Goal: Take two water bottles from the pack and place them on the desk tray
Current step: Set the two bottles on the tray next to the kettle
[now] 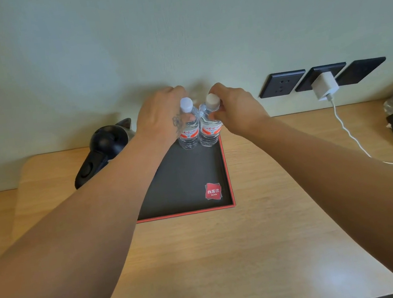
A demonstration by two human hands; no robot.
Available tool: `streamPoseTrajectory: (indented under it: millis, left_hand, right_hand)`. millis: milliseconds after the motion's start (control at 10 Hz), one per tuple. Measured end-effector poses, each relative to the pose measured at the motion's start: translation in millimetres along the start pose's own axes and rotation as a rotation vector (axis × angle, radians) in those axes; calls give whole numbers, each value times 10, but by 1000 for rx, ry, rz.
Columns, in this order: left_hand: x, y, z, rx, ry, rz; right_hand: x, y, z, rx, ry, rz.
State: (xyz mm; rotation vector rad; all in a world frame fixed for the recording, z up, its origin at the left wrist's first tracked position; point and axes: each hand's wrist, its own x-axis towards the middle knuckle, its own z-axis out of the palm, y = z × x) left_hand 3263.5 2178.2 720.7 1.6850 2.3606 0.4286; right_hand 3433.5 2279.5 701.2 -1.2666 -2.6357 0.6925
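Going left to right: a hair dryer (104, 149) lies at about 9 o'clock of the tray (183, 188), then the person's left hand (161, 118) is wrapped around the neck of the left bottle (189, 129), and the right hand (233, 111) pinches the right bottle (209, 128) just under its cap. Both bottles stand upright, touching, at the tray's 12 o'clock end, and a charger (324, 85) is plugged in off at 3 o'clock. Looks basically placed, so the trick is probably to let go straight up, one hand at a time, so neither tips.
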Motion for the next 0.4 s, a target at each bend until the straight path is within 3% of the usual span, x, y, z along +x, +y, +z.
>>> streamPoseTrajectory:
  millis: [200, 400]
  left_hand:
    - [-69, 7, -26, -56, 11, -2]
    - [-307, -113, -410, -55, 68, -35]
  right_hand:
    - [-12, -28, -51, 30, -23, 74]
    - [-223, -120, -236, -118, 41, 18]
